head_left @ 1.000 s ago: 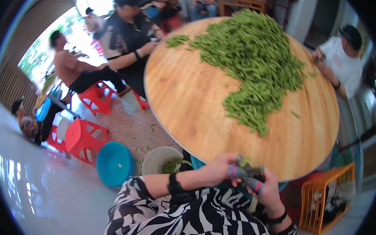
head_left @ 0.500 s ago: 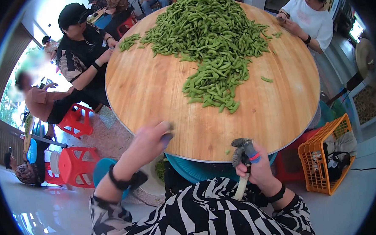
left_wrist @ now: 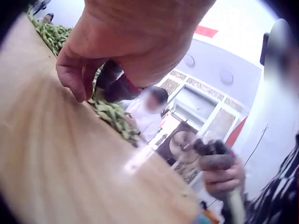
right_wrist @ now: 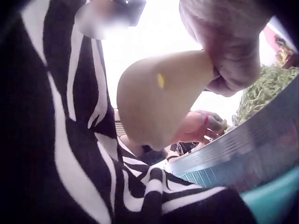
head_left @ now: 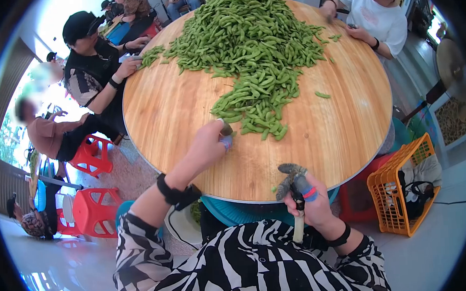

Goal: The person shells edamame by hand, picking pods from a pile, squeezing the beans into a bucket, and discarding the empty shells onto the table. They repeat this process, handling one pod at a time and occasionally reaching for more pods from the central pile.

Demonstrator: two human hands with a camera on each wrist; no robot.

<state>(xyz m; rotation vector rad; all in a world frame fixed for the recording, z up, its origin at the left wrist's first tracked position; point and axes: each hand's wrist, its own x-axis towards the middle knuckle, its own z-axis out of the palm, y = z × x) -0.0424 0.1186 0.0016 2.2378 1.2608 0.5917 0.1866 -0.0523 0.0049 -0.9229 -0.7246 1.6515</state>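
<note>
A big heap of green soybean pods [head_left: 246, 44] covers the far part of a round wooden table [head_left: 343, 134]. At the near edge of that heap, my left hand [head_left: 206, 144] reaches over the table and pinches a green pod at its fingertips, mostly hidden by the fingers. My right hand [head_left: 316, 201], at the table's near rim, grips a tool with a pale handle [right_wrist: 159, 98]; its working end is hidden by the fingers. Dark grey covers [head_left: 293, 180] with coloured bands sit on fingers of both hands.
Below the near rim are a blue basin [head_left: 236, 208] and a whitish bucket [head_left: 181, 222]. An orange crate [head_left: 401, 189] stands at right, red stools [head_left: 97, 213] at left. People sit around the table, one in a white shirt [head_left: 376, 17]. A single pod [head_left: 322, 95] lies apart.
My hands were together at the near rim; my left hand then parted and moved forward to the pods. My right hand stays near the rim with the tool. The head view has shifted.
</note>
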